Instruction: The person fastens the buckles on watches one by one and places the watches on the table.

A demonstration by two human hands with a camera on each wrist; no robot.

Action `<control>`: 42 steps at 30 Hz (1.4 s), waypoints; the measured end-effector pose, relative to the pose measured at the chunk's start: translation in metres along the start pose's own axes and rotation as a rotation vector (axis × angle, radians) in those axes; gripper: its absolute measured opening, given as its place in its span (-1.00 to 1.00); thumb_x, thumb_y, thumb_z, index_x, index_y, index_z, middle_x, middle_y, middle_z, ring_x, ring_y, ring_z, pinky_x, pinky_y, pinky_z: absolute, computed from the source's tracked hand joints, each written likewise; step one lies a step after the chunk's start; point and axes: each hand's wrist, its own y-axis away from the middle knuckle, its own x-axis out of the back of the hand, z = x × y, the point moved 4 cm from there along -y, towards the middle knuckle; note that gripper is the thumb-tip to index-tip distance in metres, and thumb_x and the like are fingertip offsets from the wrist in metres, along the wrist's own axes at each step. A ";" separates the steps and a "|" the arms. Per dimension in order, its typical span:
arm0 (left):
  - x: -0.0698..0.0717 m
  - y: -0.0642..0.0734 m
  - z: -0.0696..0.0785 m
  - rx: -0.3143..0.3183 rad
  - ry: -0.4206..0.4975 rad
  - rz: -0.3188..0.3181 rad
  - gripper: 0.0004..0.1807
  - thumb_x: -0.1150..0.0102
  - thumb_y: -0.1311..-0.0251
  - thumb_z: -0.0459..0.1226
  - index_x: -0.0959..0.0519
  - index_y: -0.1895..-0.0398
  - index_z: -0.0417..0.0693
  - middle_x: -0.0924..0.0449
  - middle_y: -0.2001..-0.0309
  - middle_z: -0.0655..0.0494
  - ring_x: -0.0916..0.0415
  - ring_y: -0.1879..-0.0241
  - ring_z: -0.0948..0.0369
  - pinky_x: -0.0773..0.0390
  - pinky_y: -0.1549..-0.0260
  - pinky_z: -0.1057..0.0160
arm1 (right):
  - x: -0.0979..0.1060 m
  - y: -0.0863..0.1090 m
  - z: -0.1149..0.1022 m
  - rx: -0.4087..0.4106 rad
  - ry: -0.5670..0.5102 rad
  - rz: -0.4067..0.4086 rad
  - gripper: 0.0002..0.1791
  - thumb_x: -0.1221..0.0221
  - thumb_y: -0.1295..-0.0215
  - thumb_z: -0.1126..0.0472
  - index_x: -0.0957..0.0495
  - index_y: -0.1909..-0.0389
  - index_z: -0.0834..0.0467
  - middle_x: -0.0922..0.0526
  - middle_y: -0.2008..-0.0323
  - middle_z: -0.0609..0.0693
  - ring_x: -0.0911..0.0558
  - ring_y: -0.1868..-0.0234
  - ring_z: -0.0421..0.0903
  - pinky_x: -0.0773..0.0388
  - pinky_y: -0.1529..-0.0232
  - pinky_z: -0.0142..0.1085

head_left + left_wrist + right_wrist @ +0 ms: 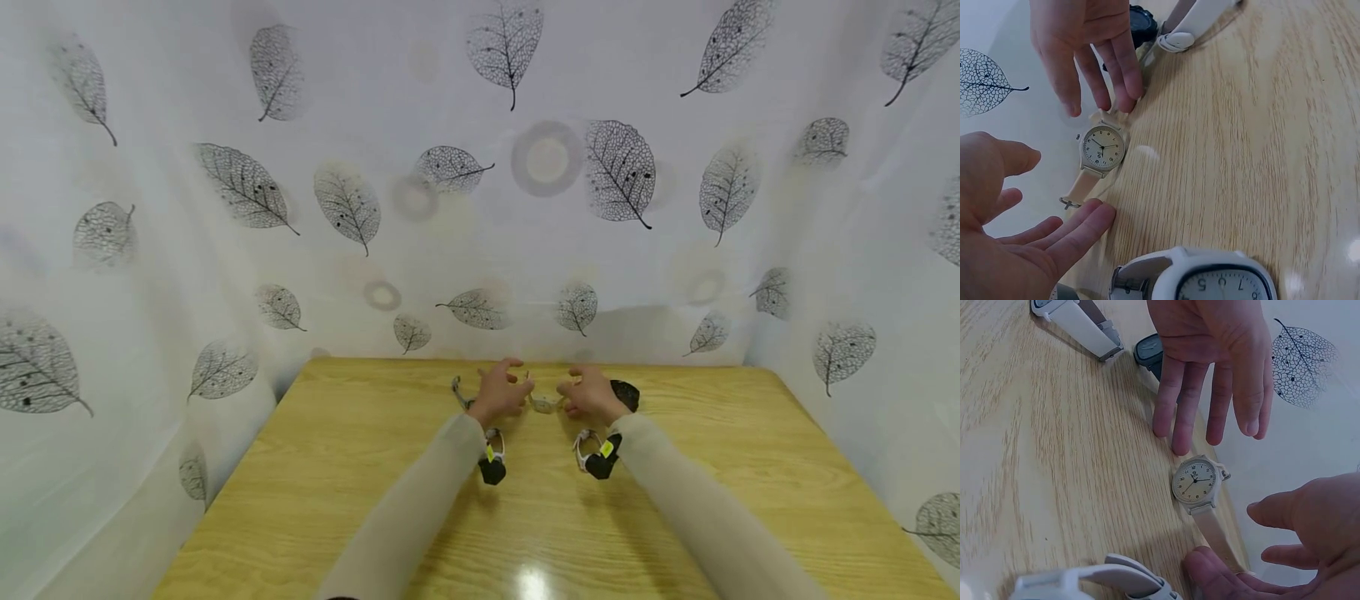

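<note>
A round-dial wristwatch (543,403) with a pale strap lies near the table's back edge, between both hands. Its cream dial (1104,148) and strap buckle show clearly in the left wrist view. My left hand (501,392) is at the buckle end, fingers extended and thumb apart, around no object. On the other side, my right hand (595,393) has its fingertips beside the strap (1216,534), loosely spread. Whether any fingertip touches the strap is hard to tell. Neither hand grips the watch.
A white watch (1222,284) stands near the left wrist, another white watch (1054,584) near the right. Behind the left hand is a dark grey watch (1149,350); a black watch (1141,26) is by the right hand. A leaf-print curtain (480,208) borders the wooden table (360,467).
</note>
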 end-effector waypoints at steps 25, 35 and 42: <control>-0.012 -0.012 -0.005 -0.034 -0.063 0.025 -0.61 -0.32 -0.25 -0.47 -0.58 -0.16 -0.28 -0.54 -0.09 -0.35 -0.75 0.38 -0.04 -0.76 0.40 0.17 | -0.011 -0.007 -0.001 0.005 0.030 0.047 -0.36 -0.22 -0.34 0.42 -0.29 -0.40 0.53 -0.50 -0.20 0.50 -0.78 0.36 0.05 -0.76 0.30 -0.19; -0.017 -0.017 -0.005 -0.072 -0.279 0.031 -0.78 -0.41 -0.23 -0.36 -0.73 0.07 -0.15 -0.76 0.27 0.00 -0.75 0.47 0.14 0.73 -0.40 -0.27 | -0.013 -0.009 0.003 0.008 0.061 0.051 -0.39 -0.23 -0.34 0.42 -0.33 -0.36 0.53 -0.57 -0.09 0.43 -0.76 0.41 -0.04 -0.75 0.32 -0.24; -0.016 -0.016 -0.007 -0.082 -0.255 -0.006 -0.82 -0.35 -0.22 -0.41 -0.76 0.12 -0.22 -0.78 0.36 0.00 -0.76 0.46 0.09 0.73 -0.40 -0.27 | -0.013 -0.008 0.002 0.017 0.093 0.043 -0.39 -0.24 -0.36 0.39 -0.33 -0.37 0.53 -0.61 -0.05 0.41 -0.76 0.39 -0.07 -0.74 0.29 -0.23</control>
